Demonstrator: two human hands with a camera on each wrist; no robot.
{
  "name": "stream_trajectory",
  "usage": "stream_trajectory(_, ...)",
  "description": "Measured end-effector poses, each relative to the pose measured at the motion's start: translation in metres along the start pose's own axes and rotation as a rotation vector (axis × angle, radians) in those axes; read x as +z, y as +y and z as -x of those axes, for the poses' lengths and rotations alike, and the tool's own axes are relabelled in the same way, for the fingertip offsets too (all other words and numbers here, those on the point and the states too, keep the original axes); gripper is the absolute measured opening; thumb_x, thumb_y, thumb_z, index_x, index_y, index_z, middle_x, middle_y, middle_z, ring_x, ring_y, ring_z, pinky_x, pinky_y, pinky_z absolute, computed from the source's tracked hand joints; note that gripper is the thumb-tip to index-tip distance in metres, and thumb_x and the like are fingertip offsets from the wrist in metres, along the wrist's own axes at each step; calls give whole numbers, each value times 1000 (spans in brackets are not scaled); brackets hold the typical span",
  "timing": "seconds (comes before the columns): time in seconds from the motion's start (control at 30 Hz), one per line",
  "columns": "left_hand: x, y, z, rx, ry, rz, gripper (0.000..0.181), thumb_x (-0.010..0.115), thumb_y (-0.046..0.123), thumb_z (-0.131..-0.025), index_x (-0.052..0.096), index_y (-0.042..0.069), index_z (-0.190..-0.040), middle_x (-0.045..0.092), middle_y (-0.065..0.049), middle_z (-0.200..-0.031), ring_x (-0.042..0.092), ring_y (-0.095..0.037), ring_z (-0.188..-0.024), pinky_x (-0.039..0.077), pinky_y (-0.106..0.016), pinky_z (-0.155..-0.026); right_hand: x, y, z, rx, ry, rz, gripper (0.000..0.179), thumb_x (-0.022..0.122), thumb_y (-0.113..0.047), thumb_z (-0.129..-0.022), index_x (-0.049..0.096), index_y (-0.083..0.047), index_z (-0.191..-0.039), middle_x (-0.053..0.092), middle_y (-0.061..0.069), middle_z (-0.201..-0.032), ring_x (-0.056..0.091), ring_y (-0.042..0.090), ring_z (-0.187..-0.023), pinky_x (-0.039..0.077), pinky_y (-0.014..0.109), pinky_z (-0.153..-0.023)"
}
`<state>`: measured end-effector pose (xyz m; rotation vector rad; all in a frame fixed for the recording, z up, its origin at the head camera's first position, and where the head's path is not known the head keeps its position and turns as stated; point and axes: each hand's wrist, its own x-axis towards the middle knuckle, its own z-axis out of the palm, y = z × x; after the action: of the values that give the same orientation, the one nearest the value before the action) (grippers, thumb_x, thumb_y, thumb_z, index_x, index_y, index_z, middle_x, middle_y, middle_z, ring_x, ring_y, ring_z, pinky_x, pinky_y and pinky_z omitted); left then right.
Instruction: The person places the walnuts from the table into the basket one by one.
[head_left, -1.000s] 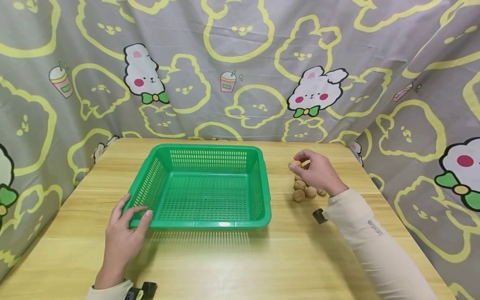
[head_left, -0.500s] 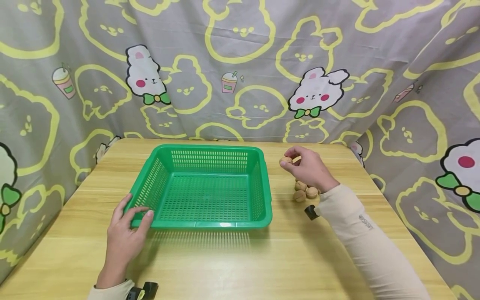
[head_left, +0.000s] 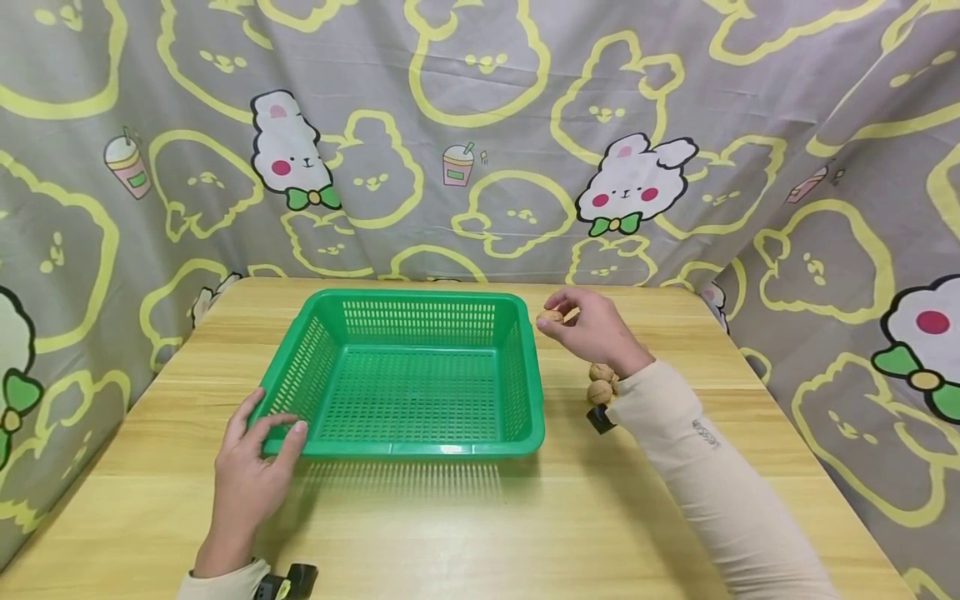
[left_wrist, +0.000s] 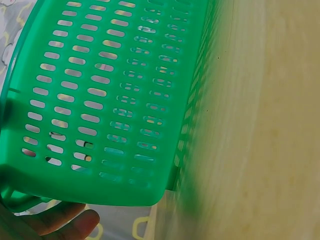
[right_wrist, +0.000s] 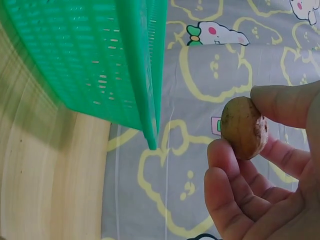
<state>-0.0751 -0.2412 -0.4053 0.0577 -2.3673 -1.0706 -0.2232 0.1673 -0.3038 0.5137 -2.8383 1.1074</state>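
Between the thumb and fingertips of my right hand [head_left: 591, 327] is a single walnut [head_left: 551, 317], pinched just outside the right rim of a green plastic basket [head_left: 420, 449]. In the right wrist view this walnut [right_wrist: 241, 127] shows its brown, rounded shell, apart from the basket wall. My left hand [head_left: 249, 475] holds the basket's front left corner, fingers and thumb about the rim. The left wrist view has two of its fingertips below the slotted wall [left_wrist: 100, 195]. More walnuts [head_left: 600, 392] lie on the table, partly hidden by my right forearm.
The basket stands on a light wooden table [head_left: 420, 533], its slotted floor bare. A grey patterned curtain [head_left: 510, 100] hangs round the back and both sides. A small black device [head_left: 600, 418] is at my right wrist, close to the loose walnuts.
My right hand has carried the walnut leftward, away from the pile and close to the basket's right rim. The left hand and the basket have stayed in place.
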Motion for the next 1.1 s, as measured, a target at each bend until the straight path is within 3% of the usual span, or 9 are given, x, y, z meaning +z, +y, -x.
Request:
stream_trajectory(0.57, 1, -1, 0, -2, -3, 1, 19, 64, 18, -91, 67, 0, -97, 36, -21, -149, 33, -50, -132, 25, -74, -96, 15, -17, -15, -3, -20, -87, 28, 69, -29, -91, 64, -10, -111, 56, 11, -103, 59, 27, -87, 51, 38, -69)
stream_trajectory(1.1, 0, -1, 1, -18, -6, 16, 19, 64, 19, -91, 68, 1, -96, 36, -20, -149, 32, -49, -133, 25, -74, -96, 35, -36, -27, -63, -35, -186, 27, 69, -27, -91, 65, -8, -110, 59, 11, -106, 59, 26, -89, 51, 39, -73)
